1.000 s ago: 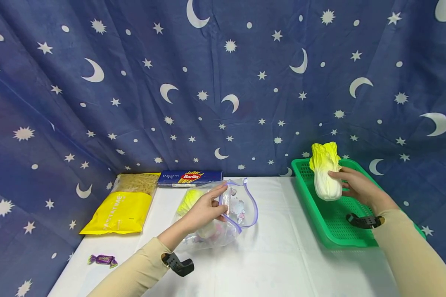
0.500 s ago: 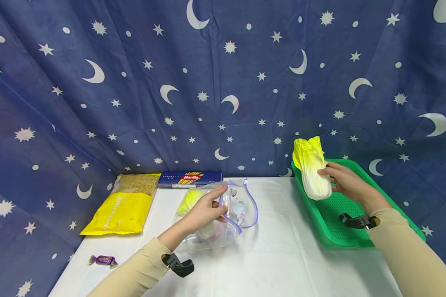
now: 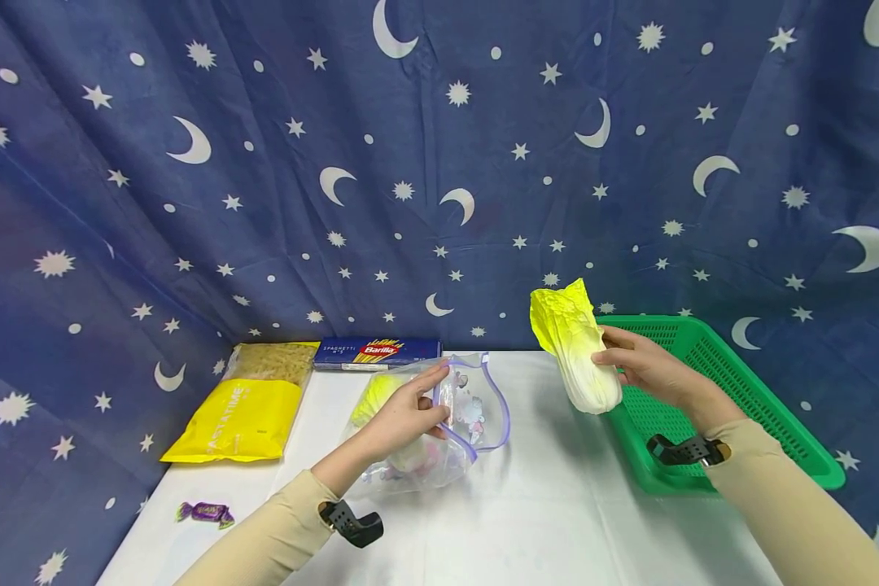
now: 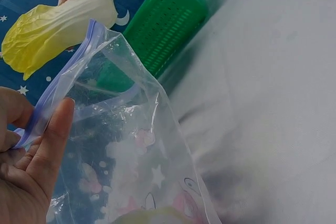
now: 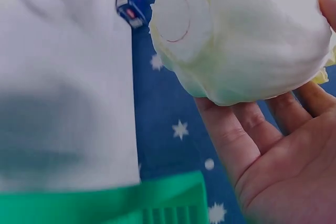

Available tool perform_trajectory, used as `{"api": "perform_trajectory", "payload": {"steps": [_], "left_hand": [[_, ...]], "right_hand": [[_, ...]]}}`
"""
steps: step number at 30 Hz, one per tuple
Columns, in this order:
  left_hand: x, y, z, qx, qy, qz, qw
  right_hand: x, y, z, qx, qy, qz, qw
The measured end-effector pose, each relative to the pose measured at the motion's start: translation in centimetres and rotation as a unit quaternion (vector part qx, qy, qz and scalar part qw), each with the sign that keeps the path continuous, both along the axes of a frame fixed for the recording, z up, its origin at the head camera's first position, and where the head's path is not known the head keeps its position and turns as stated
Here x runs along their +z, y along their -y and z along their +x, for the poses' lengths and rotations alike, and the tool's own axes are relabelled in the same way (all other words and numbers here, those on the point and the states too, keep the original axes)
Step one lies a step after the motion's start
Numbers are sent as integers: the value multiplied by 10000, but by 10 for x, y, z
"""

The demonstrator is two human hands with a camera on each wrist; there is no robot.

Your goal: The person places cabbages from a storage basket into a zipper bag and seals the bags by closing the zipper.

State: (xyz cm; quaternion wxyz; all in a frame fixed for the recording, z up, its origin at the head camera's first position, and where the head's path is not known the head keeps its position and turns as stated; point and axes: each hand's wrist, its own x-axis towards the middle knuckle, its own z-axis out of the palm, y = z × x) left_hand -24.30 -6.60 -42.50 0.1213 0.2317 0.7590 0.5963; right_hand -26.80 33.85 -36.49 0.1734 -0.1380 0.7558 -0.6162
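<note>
Head: the left hand pinches a clear bag, a cabbage inside; the right hand grips a second cabbage beside the green basket, table between. Left wrist: the bag's mouth gapes. Right wrist: the basket's edge lies near the hand.

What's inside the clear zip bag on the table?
A yellow-and-white cabbage lies inside the clear zip bag. The left hand covers its middle; anything beneath the cabbage is hidden.

A blue cardboard Barilla spaghetti box lies on the white-covered table. Just left of the box is a yellow-and-clear plastic pasta bag; nearer the viewer than the box, farther left, a purple twist-wrapped candy; behind the box, a dark-blue fabric curtain with white moons and stars.
</note>
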Motion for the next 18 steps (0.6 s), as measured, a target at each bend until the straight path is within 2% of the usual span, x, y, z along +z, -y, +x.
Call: {"api": "perform_trajectory", "payload": {"steps": [7, 18], "left_hand": [[1, 0, 0, 11, 2, 32, 10000], [0, 1, -2, 35, -3, -72, 10000]], "right_hand": [[-8, 21, 3, 514, -17, 16, 9987], [-21, 44, 8, 1008, -97, 224, 9946]]}}
